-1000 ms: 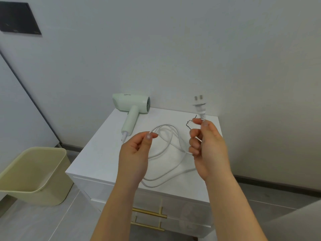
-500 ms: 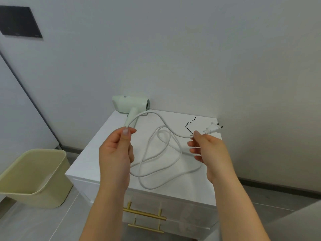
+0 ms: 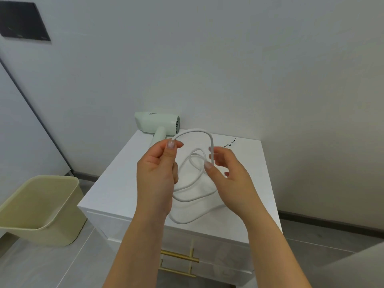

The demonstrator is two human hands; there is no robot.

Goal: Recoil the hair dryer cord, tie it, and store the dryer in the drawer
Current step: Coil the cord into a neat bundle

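Observation:
A pale green hair dryer (image 3: pixel 158 123) lies at the back of the white cabinet top (image 3: pixel 116 183), against the wall. Its white cord (image 3: pixel 193 196) runs in loose loops over the top. My left hand (image 3: pixel 160 169) pinches the cord between thumb and forefinger, raised above the cabinet. From there an arch of cord (image 3: pixel 199 130) curves over to my right hand (image 3: pixel 226 173), whose fingers curl loosely around the descending strand. The plug is hidden. A thin black twist tie (image 3: pixel 230 143) lies on the top behind my right hand.
The cabinet front has drawers with gold bar handles (image 3: pixel 180 256). A beige waste bin (image 3: pixel 39 208) stands on the floor to the left. White walls close in behind and to the right; a dark panel (image 3: pixel 22 21) hangs upper left.
My hands have come closer together, forming a tighter arch of cord between them. The plug, sticking out of my right hand before, is out of sight now.

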